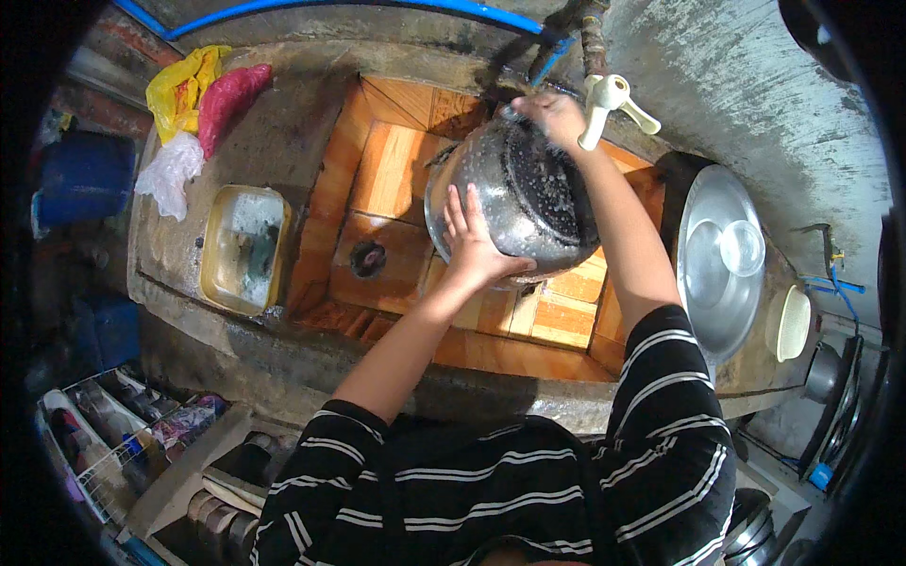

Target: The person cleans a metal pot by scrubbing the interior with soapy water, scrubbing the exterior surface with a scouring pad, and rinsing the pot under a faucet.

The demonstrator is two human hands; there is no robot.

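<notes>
A large metal cooking pot [488,205] lies tilted in an orange-brown tiled sink [396,276], its blackened base turned up and to the right. White suds speckle the base and the wall. My left hand [474,244] grips the pot's near side, fingers spread on the metal and thumb toward the base. At the far edge of the base is my right hand [555,117], blurred, with the fingers curled. Something small and greyish shows at its fingertips, too blurred to name. Just right of that hand, a cream plastic faucet [601,106] hangs from a pipe.
A yellowish basin [283,247] of sudsy water stands left of the sink, near yellow [173,99], pink [230,102] and white [172,173] plastic bags. To the right are a wide metal basin [722,311] holding a clear bowl [742,248], and a pale plastic basket [793,324]. The drain [368,260] is uncovered.
</notes>
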